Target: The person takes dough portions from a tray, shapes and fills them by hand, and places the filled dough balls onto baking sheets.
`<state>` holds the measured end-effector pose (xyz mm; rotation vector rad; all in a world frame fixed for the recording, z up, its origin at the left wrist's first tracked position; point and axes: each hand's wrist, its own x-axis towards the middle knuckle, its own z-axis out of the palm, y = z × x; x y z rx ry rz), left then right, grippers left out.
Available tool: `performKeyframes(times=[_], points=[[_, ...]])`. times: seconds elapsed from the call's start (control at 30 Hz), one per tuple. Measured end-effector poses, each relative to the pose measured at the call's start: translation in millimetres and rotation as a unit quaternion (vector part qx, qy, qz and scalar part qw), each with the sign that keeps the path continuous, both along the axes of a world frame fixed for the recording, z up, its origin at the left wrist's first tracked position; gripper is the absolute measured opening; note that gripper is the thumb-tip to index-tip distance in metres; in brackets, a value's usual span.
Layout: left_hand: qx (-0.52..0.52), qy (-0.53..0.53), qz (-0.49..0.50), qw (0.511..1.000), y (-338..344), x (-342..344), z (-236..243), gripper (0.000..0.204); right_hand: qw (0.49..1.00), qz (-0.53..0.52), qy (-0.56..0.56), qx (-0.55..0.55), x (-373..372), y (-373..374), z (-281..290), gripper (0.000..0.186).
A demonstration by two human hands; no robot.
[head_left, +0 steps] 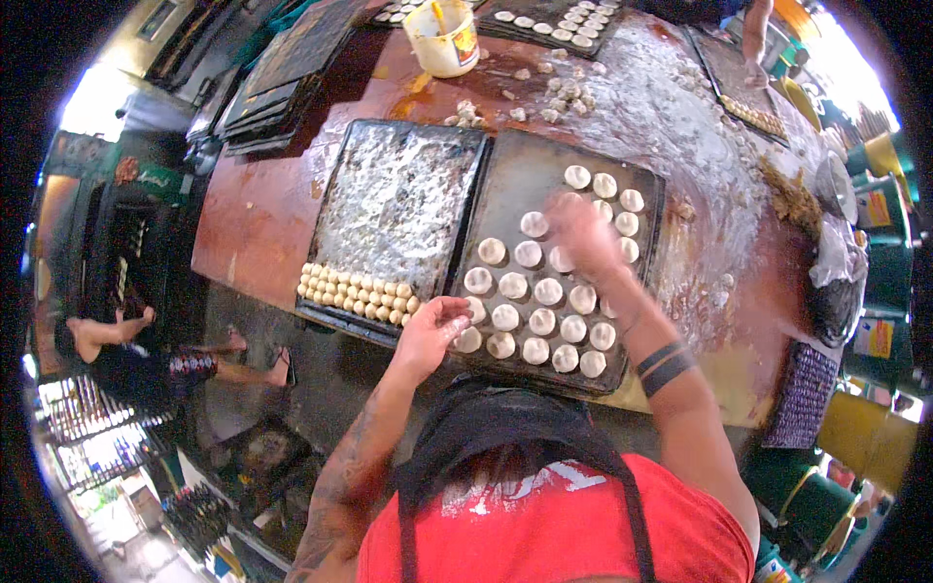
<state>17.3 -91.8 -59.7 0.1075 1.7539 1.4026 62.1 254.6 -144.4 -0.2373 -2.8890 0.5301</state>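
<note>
Flat round dough pieces (513,285) lie in rows on the dark baking tray (507,175) in front of me. My right hand (583,233) is over the middle of these rows, smeared by motion, and covers some pieces. What it holds, if anything, cannot be made out. My left hand (434,330) is at the near left edge of this tray, fingers curled in toward the thumb, beside the nearest dough pieces. Whatever may lie within its fingers is hidden. Just left of it, small dough balls (355,293) sit packed in rows along the near end of a second, flour-dusted tray (398,194).
A white tub (444,41) stands at the far side of the floury table (258,209). Loose dough lumps (569,97) lie beyond the trays. Stacked dark trays (292,73) are at far left. Another person's hand (755,73) reaches in at far right; someone (185,355) sits at left.
</note>
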Motion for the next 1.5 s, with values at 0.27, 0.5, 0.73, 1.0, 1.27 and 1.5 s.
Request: performKeyframes(times=[0.27, 0.5, 0.73, 1.0, 1.27, 1.5], points=[[-0.129, 0.287, 0.104, 0.944, -80, -31, -28, 0.017, 0.959, -0.277, 0.048, 0.023, 121, 159, -27, 0.033], [-0.310, 0.539, -0.122, 0.774, -47, -18, -36, 0.024, 0.539, -0.454, 0.329, -0.629, 225, 22, -4, 0.018], [-0.117, 0.280, -0.013, 0.953, -7, -48, -37, 0.024, 0.762, -0.304, 0.090, -0.564, 203, -84, 9, 0.015], [0.246, -0.126, 0.024, 0.961, 53, -38, 20, 0.029, 0.955, -0.128, 0.111, -0.242, 52, -177, 163, 0.022], [0.233, -0.045, -0.082, 0.968, 32, -40, 55, 0.030, 0.957, -0.165, 0.168, -0.171, 40, -197, 158, 0.048], [0.290, -0.135, -0.046, 0.946, 46, -41, 74, 0.027, 0.685, -0.182, 0.178, -0.683, 38, -193, 152, 0.017]])
